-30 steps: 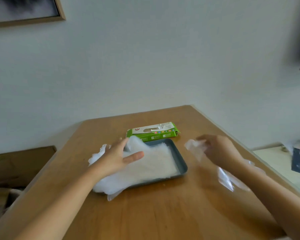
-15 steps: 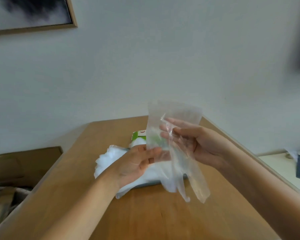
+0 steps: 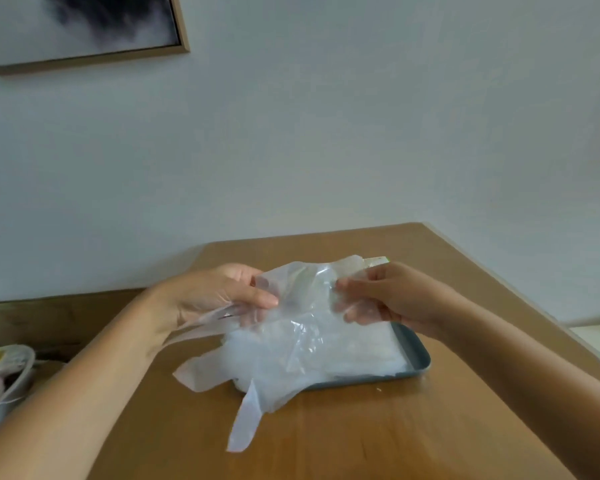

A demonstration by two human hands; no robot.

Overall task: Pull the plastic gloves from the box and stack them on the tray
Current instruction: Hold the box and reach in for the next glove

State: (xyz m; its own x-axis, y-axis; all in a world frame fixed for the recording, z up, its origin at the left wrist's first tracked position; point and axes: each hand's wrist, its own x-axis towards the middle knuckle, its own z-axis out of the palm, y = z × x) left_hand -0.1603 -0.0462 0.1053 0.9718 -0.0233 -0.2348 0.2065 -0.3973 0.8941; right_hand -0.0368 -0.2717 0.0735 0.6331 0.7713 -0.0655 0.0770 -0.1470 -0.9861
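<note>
In the head view, the box (image 3: 375,260) was almost wholly hidden behind the raised plastic and the right hand (image 3: 392,299). Only a pale sliver of its top showed, and no print could be read. The far and left sides of the tray (image 3: 419,355) lay under a pile (image 3: 340,351) of clear gloves, so only its near-right rim and corner were seen. Both forearms ran out of the bottom edge. At the left edge, a pale container (image 3: 14,372) holding yellow and pink things was cut off and too blurred to name.

Two hands held one glove (image 3: 302,285) above the pile. The left hand (image 3: 219,296) pinched its left side between thumb and fingers, and the right hand's fingers were curled round its right edge. There was one tray and one box. The gloves in the pile could not be counted, as the sheets blended together. Some plastic hung over the tray's near-left side onto the table (image 3: 378,441), including one long strip (image 3: 245,422).

The table was brown wood, its far edge against a plain pale wall (image 3: 326,133). One framed picture (image 3: 84,29), cut off at the top left, hung there.
</note>
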